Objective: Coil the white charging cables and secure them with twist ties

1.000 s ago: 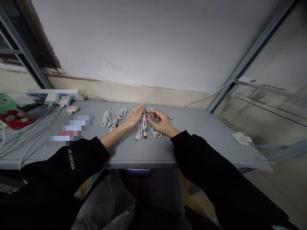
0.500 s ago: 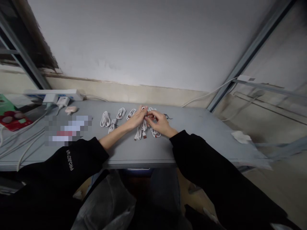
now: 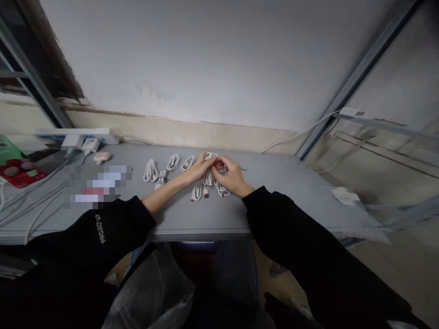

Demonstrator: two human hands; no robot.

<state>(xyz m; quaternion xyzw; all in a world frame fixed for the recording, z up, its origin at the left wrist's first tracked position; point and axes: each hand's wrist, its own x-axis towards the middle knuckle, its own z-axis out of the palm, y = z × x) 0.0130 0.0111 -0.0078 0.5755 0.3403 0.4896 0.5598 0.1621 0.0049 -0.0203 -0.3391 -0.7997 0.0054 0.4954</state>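
A coiled white USB cable (image 3: 207, 179) hangs in my left hand (image 3: 198, 169), its plug end pointing down toward the tabletop. My right hand (image 3: 230, 176) is closed in a pinch against the same coil, its fingertips meeting the left ones. What those right fingertips grip is hidden. Just below both hands lie two more coiled white cables, one on the left (image 3: 196, 192) and one partly under the right hand (image 3: 222, 189). Left of my hands rest several bundles, among them a coil (image 3: 150, 171) and one with a dark tie (image 3: 161, 180).
A thin black tie (image 3: 243, 169) lies just right of my right hand. At the left are a power strip (image 3: 103, 133) with plugs, a pale case (image 3: 102, 157), loose cords and a red-green item (image 3: 22, 171). Crumpled white tissue (image 3: 345, 195) sits far right; a wall stands behind.
My right hand has shifted slightly, its fingers now closer over the top of the coil. The held coil has turned a little, showing more of its upper loops.
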